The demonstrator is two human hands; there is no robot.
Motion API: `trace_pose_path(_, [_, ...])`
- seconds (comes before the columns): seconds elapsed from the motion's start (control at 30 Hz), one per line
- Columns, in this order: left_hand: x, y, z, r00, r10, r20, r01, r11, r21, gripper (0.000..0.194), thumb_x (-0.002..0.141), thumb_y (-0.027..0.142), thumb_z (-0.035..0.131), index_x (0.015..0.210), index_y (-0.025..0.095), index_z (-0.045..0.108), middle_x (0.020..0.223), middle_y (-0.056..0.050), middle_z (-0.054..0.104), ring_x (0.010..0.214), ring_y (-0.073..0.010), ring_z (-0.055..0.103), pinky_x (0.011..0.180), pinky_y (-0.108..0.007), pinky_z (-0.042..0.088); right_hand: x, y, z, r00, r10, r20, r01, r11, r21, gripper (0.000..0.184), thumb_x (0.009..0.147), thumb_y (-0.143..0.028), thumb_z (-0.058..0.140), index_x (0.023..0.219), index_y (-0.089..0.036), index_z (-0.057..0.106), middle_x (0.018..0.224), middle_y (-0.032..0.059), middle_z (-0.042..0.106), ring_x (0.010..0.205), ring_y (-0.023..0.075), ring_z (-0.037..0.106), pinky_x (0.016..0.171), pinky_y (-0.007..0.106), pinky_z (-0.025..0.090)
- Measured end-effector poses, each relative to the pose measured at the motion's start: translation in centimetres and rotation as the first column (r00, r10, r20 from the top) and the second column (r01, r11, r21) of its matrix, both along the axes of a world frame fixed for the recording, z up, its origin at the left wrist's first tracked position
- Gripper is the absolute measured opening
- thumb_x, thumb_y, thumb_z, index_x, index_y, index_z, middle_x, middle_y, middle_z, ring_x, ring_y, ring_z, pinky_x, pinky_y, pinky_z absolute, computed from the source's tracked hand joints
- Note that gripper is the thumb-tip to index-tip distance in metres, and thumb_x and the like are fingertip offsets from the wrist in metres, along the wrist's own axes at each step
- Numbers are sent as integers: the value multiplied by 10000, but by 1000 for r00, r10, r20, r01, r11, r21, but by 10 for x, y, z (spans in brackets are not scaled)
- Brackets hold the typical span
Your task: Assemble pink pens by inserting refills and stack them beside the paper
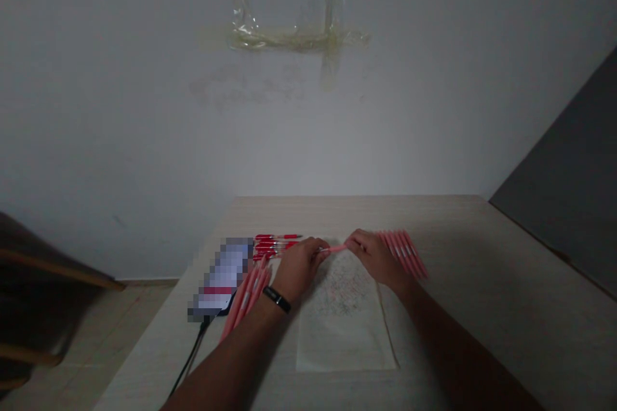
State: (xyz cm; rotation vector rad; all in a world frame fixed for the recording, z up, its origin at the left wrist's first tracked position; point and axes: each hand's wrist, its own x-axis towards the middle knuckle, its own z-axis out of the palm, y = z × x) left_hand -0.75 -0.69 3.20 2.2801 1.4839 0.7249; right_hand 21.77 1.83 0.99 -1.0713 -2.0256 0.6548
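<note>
Between my two hands is a slim pink pen (336,248), lying crosswise above a pale sheet of paper (344,340) covered in scribbles. My left hand (303,263), with a dark band on the wrist, pinches the pen's left end. The right end is gripped by my right hand (371,253). A row of pink pens (405,253) lies side by side just beyond my right hand. Left of my left wrist is a bundle of pink pens (247,295), partly hidden by the forearm. Several red pens (274,245) lie behind my left hand.
A phone (222,276) with a blurred screen lies at the table's left, a black cable (193,353) running from it toward the front edge. The table (453,334) stands against a grey wall (409,109) with clear tape on it. Wooden furniture parts (62,270) are at far left.
</note>
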Motion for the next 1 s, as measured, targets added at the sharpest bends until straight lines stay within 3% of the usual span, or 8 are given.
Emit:
trace_pose_path(0.07, [0, 0, -1, 1000, -8, -2, 8, 1000, 8, 230, 967, 317, 523, 1020, 193, 709, 957, -70, 722, 836, -193, 644, 692, -263, 414, 1, 0, 0, 999, 13, 30, -12, 1000, -22, 278, 1003, -299, 477, 796, -184, 624, 758, 5, 612, 740, 150, 572, 700, 278, 397])
trace_pose_path(0.17, [-1, 1, -2, 1000, -4, 11, 4, 1000, 20, 220, 967, 316, 528, 1016, 197, 706, 942, -63, 713, 829, -190, 635, 700, -265, 413, 0, -2, 0, 1000, 10, -10, -10, 998, -55, 66, 934, -247, 577, 935, -197, 620, 849, 2, 633, 769, 147, 575, 677, 256, 407])
trace_pose_path(0.27, [0, 1, -3, 1000, 1, 22, -2, 1000, 24, 215, 965, 321, 534, 1014, 199, 704, 929, -60, 706, 820, -188, 629, 707, -267, 416, -1, -2, 1, 998, -3, -63, 0, 999, -37, 231, 866, -219, 661, 1085, -207, 591, 1003, 22, 644, 878, 158, 592, 722, 255, 436])
trace_pose_path(0.37, [0, 1, -5, 1000, -7, 25, 7, 1000, 26, 205, 958, 314, 543, 1006, 195, 704, 918, -60, 699, 813, -185, 621, 700, -265, 411, -1, -1, 1, 1000, 7, -28, -8, 1000, -13, 109, 936, -281, 600, 998, -196, 627, 946, 27, 648, 859, 161, 594, 753, 274, 434])
trace_pose_path(0.5, [0, 2, -7, 999, -22, 33, 21, 999, 43, 194, 952, 309, 546, 1010, 203, 698, 908, -51, 688, 786, -175, 605, 696, -264, 408, 0, 0, -1, 998, 28, 51, -27, 999, -25, 270, 1004, -313, 484, 814, -186, 628, 785, 15, 624, 757, 156, 576, 705, 277, 406])
trace_pose_path(0.63, [0, 1, -6, 999, -24, 48, 23, 999, 32, 162, 931, 281, 563, 996, 202, 688, 891, -44, 690, 783, -173, 605, 699, -263, 412, -1, -3, 1, 999, 47, -5, -48, 997, -55, 72, 920, -241, 597, 964, -202, 639, 871, 6, 653, 796, 152, 582, 722, 263, 425])
trace_pose_path(0.73, [0, 1, -4, 999, -24, 47, 23, 1000, 12, 141, 913, 266, 577, 969, 195, 684, 884, -44, 693, 787, -177, 609, 697, -264, 414, -2, -4, 2, 999, 45, -23, -47, 997, -68, 142, 874, -198, 641, 1015, -211, 644, 934, 7, 667, 838, 152, 596, 751, 266, 440])
trace_pose_path(1.0, [1, 3, -10, 998, -40, 50, 39, 999, 7, 106, 838, 204, 626, 934, 190, 669, 887, -42, 678, 800, -174, 598, 705, -261, 419, -2, -4, 3, 996, 84, -11, -85, 995, -50, 118, 922, -307, 644, 935, -193, 671, 887, 24, 660, 832, 162, 606, 748, 280, 453])
